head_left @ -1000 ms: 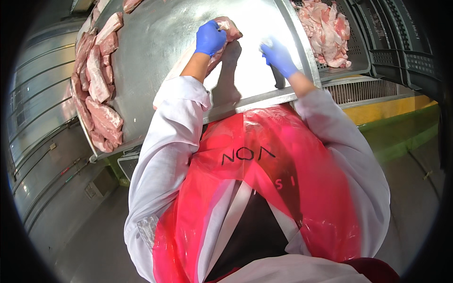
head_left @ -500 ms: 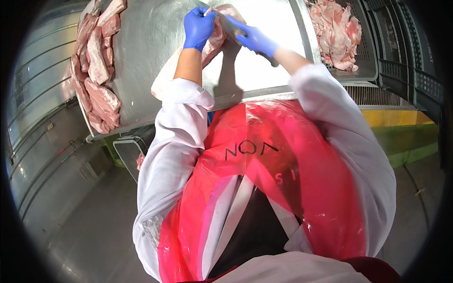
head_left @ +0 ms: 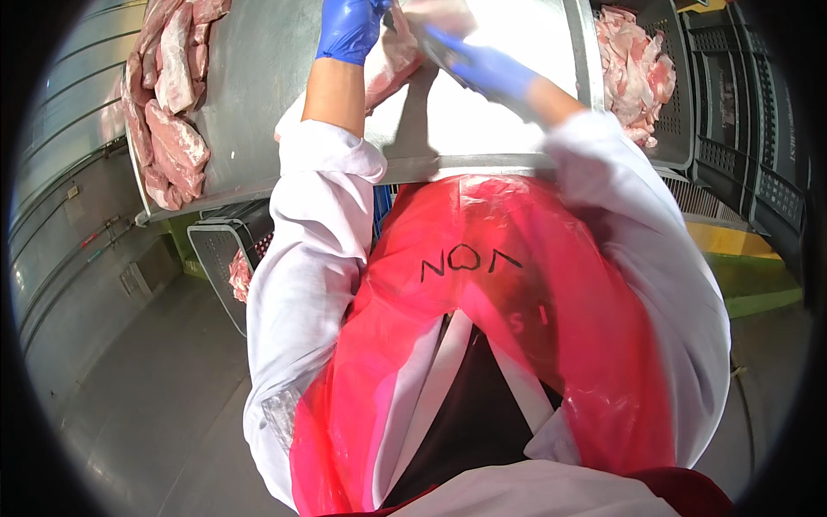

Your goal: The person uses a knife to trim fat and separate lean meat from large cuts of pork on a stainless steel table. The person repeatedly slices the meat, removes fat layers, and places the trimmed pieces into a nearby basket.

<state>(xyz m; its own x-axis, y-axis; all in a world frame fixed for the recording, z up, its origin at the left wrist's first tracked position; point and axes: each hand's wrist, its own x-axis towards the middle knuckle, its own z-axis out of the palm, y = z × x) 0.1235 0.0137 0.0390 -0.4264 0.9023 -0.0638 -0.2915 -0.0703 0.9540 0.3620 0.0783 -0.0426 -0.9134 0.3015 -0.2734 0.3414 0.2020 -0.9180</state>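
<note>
In the head view, from where I stand, the long piece of meat [head_left: 392, 69] lies aslant on the steel counter [head_left: 258, 86], running from under the left forearm up to between the two gloves. A second ago the right hand [head_left: 489, 69] was off over bare metal, well apart from the meat; half a second later it had brought the knife [head_left: 438, 52] across, and now it is up against the meat's pale, blurred far end, its fingers clenched round the handle. The left hand [head_left: 353, 33] is on the near side of that end, higher in the picture than before; its fingertips run into the top edge, so I cannot tell whether they are grasping the meat. The row of cuts [head_left: 177, 142] on the left keeps its order, and the trimmings [head_left: 633, 69] stay heaped in the dark crate [head_left: 678, 112]. More of the grey crate [head_left: 211, 250] below the counter shows now
</note>
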